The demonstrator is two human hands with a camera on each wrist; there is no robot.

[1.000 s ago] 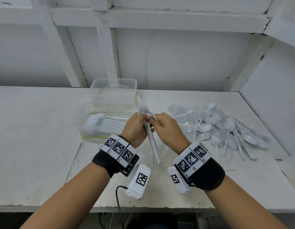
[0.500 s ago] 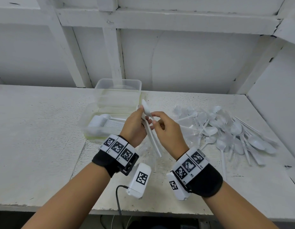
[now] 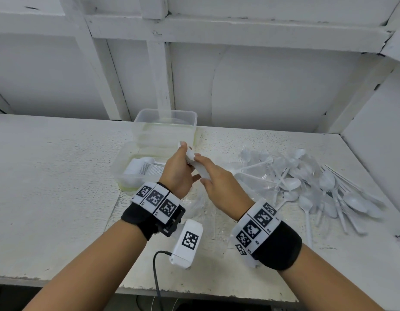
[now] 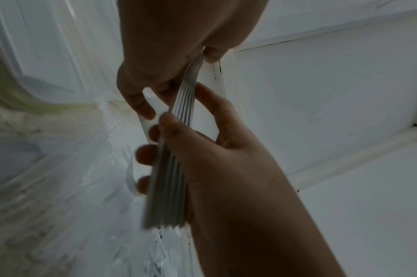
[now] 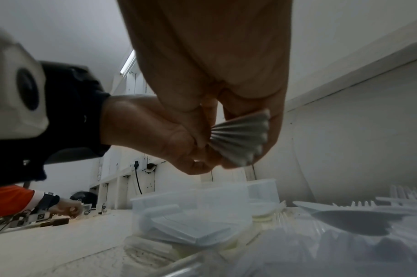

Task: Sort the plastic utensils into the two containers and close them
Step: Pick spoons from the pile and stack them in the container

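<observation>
A stack of white plastic spoons (image 3: 195, 163) is being held up between both hands, just in front of the two clear containers near the back middle of the desk (image 3: 48, 187). The left hand (image 3: 177, 173) is wrapped around the bowl end, and the right hand (image 3: 219, 182) is curled around the handles. From the left wrist view the handles (image 4: 173, 168) can be seen nested tight, edge on, with the right hand's fingertips (image 4: 144, 155) hooked over them. From the right wrist view the ends are seen fanned out a bit (image 5: 240, 138).

Handling-wise, these look super light and thin, so weight shouldn't be an issue, but smooth nested plastic can be expected to slide and fan apart if squeezed only at one end. Probably best gripped around the middle of the handles, with the bowl end capped so nothing shoots out. Too much bending could likely snap one.

The near container (image 3: 127, 173) already has a neat row of white utensils laid in it; the far container (image 3: 165, 126) looks empty, though that's hard to be sure of through the clear plastic. A big loose pile (image 3: 318, 189) is left toward the right edge of the desk.
</observation>
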